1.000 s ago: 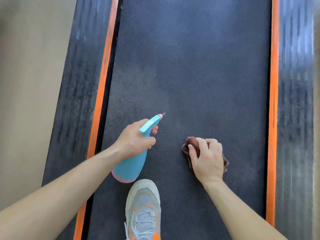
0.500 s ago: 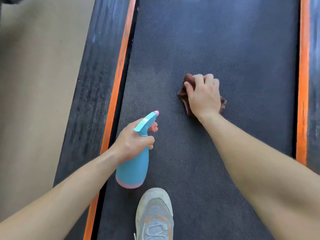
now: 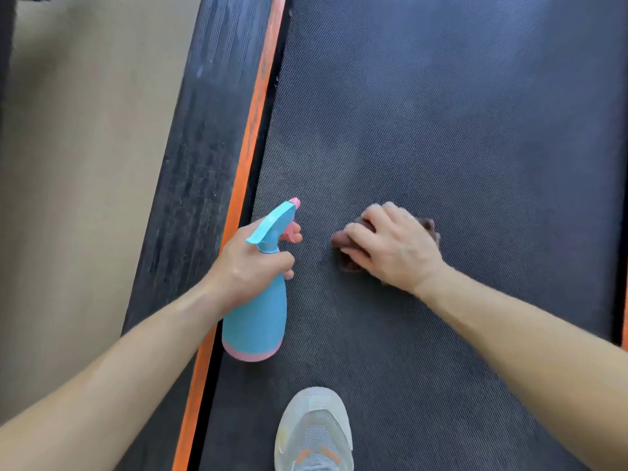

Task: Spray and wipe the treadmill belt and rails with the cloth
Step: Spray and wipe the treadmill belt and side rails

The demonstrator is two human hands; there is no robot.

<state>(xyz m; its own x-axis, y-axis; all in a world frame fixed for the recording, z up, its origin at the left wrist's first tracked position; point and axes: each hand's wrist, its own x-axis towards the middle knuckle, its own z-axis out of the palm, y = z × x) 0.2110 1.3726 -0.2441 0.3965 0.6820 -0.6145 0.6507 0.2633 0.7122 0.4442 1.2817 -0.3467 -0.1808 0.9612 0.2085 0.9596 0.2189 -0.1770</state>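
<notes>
The cloth (image 3: 344, 240), a small dark brown rag bunched into a wad, lies pressed on the treadmill belt (image 3: 441, 113) under the right hand (image 3: 390, 246). The fingers are bent down over it and grip it, so only a lobe past the fingertips and a corner behind the knuckles show. Half a second ago this hand was stretched well forward up the belt, ahead of the bottle's nozzle. Now it has drawn back toward the body and sits level with the sprayer head, much as it did a second ago. That reads as one full out-and-back wiping stroke down the middle of the belt, so the wiping seems under way and not finished. Just to that hand's left, close but apart, the left hand (image 3: 251, 263) is wrapped round the neck of a turquoise spray bottle (image 3: 255, 317) with a pink base. One finger is hooked on the pink trigger and the nozzle points forward, held off the belt as before. The belt around the wiping hand is dark with a fine woven grain. It carries paler greyish patches ahead of the fingers and toward the bottle, though whether these are dust or drying spray I cannot tell. Beyond the left hand an orange strip (image 3: 251, 130) edges the left rail (image 3: 204, 130), which is ribbed, black and streaked grey, and by its look not yet wiped. Below both hands a grey sneaker (image 3: 314, 433) stands on the belt, and beige floor (image 3: 68, 164) lies outside the rail.
</notes>
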